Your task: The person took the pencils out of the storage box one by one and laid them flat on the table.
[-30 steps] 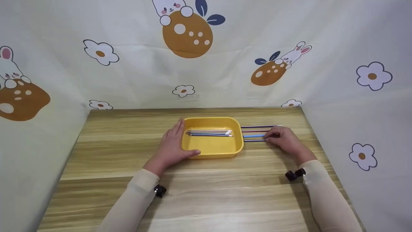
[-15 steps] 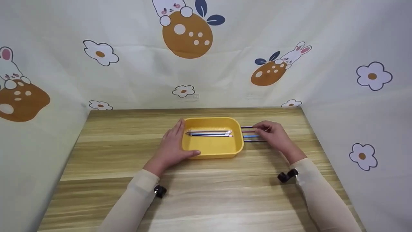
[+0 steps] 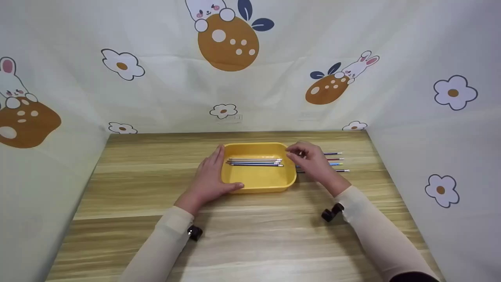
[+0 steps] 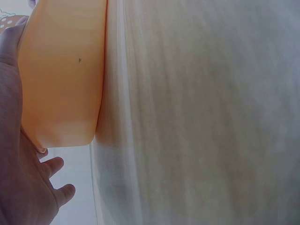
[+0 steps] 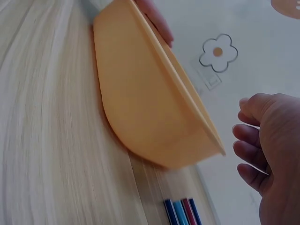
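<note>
A yellow plastic tray [image 3: 258,179] stands on the table with several pencils [image 3: 254,164] lying side by side in it, eraser ends to the right. My left hand [image 3: 207,178] holds the tray's left end, thumb over the front rim and fingers along the side wall. At the right end, my right hand [image 3: 313,162] hovers with loosely bent fingers and nothing between them, fingertips close to the rim. Beneath and beyond it lie several more pencils [image 3: 342,170] in a row, partly hidden by the hand. In the right wrist view, blue and red pencils [image 5: 169,212] show below the tray.
The wood-grain table [image 3: 250,235] backs onto a pale curtain [image 3: 164,90] printed with rabbits and flowers, which also rises at both sides. A small dark camera sits on each wrist, the left one [image 3: 194,232] and the right one [image 3: 332,212].
My right hand has moved left from the far ends of the loose pencils, across them, to the tray's right rim. Left hand, tray and pencils have stayed in place.
</note>
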The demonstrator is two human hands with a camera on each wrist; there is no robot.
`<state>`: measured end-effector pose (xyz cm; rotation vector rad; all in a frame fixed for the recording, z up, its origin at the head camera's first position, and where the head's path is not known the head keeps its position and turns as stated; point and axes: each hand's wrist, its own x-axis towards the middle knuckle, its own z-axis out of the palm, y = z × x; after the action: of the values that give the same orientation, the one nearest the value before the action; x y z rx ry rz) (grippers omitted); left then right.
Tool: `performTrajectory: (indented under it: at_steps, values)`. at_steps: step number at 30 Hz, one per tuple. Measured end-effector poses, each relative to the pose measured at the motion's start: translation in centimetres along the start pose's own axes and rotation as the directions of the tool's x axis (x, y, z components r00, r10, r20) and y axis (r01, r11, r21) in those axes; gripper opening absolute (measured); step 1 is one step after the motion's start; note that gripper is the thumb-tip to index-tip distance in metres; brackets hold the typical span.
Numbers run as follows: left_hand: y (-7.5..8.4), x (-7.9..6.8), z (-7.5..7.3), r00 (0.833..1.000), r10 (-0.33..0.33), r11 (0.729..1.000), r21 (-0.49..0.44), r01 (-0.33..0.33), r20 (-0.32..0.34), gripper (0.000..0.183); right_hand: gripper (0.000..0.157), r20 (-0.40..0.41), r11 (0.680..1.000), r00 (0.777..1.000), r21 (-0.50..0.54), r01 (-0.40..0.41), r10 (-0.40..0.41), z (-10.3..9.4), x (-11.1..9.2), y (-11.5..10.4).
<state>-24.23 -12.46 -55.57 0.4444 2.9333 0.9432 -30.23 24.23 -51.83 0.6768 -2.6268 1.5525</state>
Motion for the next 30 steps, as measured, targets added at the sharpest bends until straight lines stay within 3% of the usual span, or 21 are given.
performTrajectory:
  at_steps: [10, 16, 22, 30]
  values:
    - [-0.1, 0.0, 0.1, 1.0, -0.013, 1.0, 0.008, 0.013, -0.002, 0.144, 0.011, 0.151, 0.976, 0.981, -0.159, 0.146, -0.122, 3.9, 1.7, -2.1]
    - [-0.1, 0.1, 0.2, 1.0, -0.005, 1.0, 0.003, 0.006, -0.011, 0.142, 0.019, 0.244, 0.966, 0.964, -0.203, 0.158, -0.106, 5.9, 2.7, -2.8]
    - [-0.2, 0.0, 0.2, 1.0, -0.003, 1.0, 0.002, 0.003, -0.009, 0.143, 0.035, 0.349, 0.937, 0.932, -0.281, 0.206, -0.1, 7.1, 3.4, -3.0]
    - [-0.1, 0.0, 0.1, 1.0, 0.003, 1.0, -0.014, -0.003, -0.016, 0.142, 0.025, 0.403, 0.892, 0.913, -0.385, 0.237, -0.068, 8.3, 4.1, -2.7]
